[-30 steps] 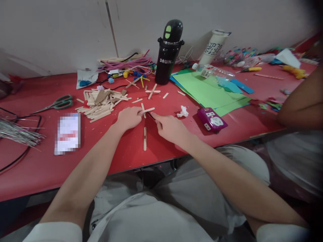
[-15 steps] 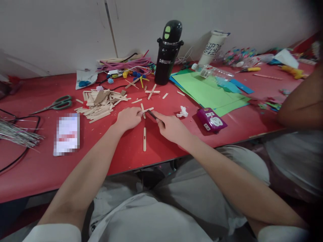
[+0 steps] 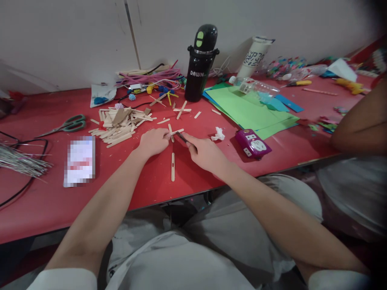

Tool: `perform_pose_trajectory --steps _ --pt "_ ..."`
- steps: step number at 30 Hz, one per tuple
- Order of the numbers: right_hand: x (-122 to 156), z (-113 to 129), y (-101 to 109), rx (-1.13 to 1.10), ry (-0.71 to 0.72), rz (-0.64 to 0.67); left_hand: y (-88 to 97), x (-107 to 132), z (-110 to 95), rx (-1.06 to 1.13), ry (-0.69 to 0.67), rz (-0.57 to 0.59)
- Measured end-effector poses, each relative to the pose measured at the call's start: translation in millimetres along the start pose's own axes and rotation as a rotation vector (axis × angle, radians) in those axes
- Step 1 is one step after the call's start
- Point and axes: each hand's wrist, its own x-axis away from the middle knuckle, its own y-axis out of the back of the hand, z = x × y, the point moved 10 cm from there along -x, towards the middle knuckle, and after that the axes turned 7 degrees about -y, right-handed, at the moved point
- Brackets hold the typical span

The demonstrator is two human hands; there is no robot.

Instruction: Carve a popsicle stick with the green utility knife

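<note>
Red desk (image 3: 139, 193), small pale scraps scattered on it. Pale wall (image 3: 75, 36) right behind, dark seam running down to the desk's back edge. Another person's arm (image 3: 358, 125) at the right edge, over the desk.

Containers: black DAWN bottle (image 3: 198, 72) upright near the wall, lid on, opaque, can't tell contents. White patterned cylinder (image 3: 254, 58) tilted by the wall, inside not visible. Clear plastic bottle (image 3: 256, 88) on its side on green sheets (image 3: 250, 110), see-through. White packet (image 3: 104, 90) back left with a blue piece (image 3: 101, 100) at it; can't tell if in or on.

Hands, mid-desk: left hand (image 3: 153, 141) has its fingers pinched on one end of a wooden stick (image 3: 179, 131), which crosses a second stick (image 3: 170, 129) at the desk. Right hand (image 3: 207, 153) has its fingers wrapped round a dark slim tool (image 3: 182, 138), tip at the held stick; exact contact too small to tell. Slotted stick (image 3: 173, 167) lies nearer the front edge, apart from both hands. Stick pile (image 3: 123, 123) sits beyond the left hand, scissors (image 3: 71, 124) left of that. Purple box (image 3: 253, 143) right of the right hand.
</note>
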Motion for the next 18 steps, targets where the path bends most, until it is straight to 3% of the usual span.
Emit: perform_pose_trajectory --steps 18 --pt "1.0 -0.6 1.8 0.012 -0.013 -0.014 1.8 1.5 -2.1 0.006 -0.006 -0.001"
